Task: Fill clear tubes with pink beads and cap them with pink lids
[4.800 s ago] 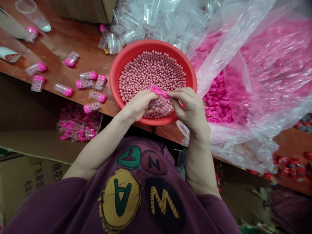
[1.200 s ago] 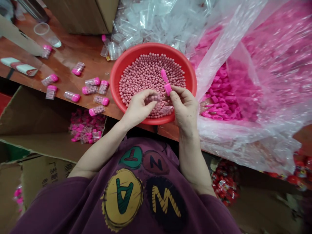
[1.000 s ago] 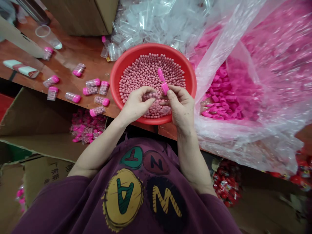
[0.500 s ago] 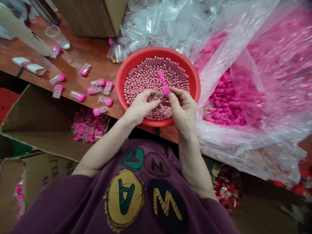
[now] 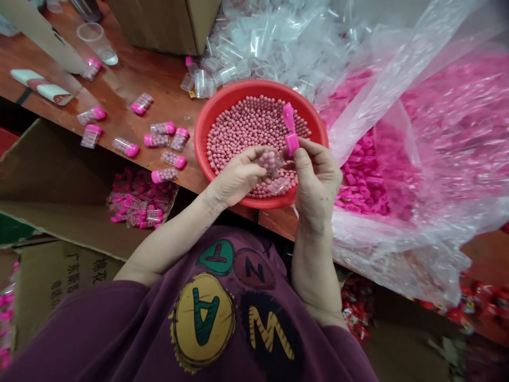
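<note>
My left hand [image 5: 238, 178] is closed around a small clear plastic tube [image 5: 270, 161] with pink beads in it. Between the thumb and fingers of my right hand [image 5: 316, 175] is a pink flip-top cap [image 5: 291, 139], its lid swung up. Tube and cap are a little apart. Both hands are over the near right part of a red basin [image 5: 202, 143], which holds many round pink beads [image 5: 242, 127]. Another clear tube [image 5: 279, 185] lies on the beads below my hands.
Several filled, pink-capped tubes [image 5: 165, 175] lie left of the basin. A cardboard box [image 5: 59, 212] below the table edge holds more. Clear tubes [image 5: 254, 42] are heaped behind the basin; a plastic bag [image 5: 397, 233] of pink caps [image 5: 363, 180] is at right. A clear cup [image 5: 97, 42] stands far left.
My right hand has moved right with the pink cap, away from the tube. My left hand has shifted slightly right with the tube, and its beads show more plainly.
</note>
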The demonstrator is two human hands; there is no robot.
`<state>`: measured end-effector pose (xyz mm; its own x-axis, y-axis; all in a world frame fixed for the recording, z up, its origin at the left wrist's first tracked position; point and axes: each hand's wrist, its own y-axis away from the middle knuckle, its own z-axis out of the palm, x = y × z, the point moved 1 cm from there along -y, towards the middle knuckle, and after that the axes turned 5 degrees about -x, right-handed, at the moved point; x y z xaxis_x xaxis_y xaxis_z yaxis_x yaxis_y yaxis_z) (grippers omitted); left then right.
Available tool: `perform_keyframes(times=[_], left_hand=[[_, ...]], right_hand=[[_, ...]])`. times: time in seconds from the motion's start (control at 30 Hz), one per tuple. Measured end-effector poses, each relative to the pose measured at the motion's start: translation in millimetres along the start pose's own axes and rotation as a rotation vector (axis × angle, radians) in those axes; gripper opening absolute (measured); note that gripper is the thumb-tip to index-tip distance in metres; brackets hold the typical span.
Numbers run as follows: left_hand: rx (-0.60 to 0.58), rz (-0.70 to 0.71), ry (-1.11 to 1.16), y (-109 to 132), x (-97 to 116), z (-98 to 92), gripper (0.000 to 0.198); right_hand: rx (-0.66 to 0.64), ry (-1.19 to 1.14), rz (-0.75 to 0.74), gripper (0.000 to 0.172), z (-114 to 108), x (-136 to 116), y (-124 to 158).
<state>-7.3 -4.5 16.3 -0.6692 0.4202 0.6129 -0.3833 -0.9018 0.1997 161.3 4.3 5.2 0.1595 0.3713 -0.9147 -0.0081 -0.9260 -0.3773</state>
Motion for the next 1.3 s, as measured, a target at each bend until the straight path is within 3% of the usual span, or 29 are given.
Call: perform_keyframes(times=[0.33,0.6,0.97,1.3], left_hand=[[-0.008,0.021,-0.008,-5.9,-2.5,-5.7,0.05],[-0.01,0.038,-0.009,-0.1,-7.5,0.2,0.015],[-0.016,0.059,-0.035,-6.2,-15.7,-7.7,0.023],[0.122,0.078,-0.106,-6.5,-14.9,-1.8,0.008]], right_hand=[[-0.048,0.074,-0.053,0.023,-2.1,-2.4,3.6],[-0.096,0.162,-0.084,0.02,-5.9,-7.3,0.7],[-0.096,0.363,-0.218,0.014,-5.0,-21.8,3.0],[-0.241,0.488,-0.266,0.021,-3.9,-12.2,1.9]])
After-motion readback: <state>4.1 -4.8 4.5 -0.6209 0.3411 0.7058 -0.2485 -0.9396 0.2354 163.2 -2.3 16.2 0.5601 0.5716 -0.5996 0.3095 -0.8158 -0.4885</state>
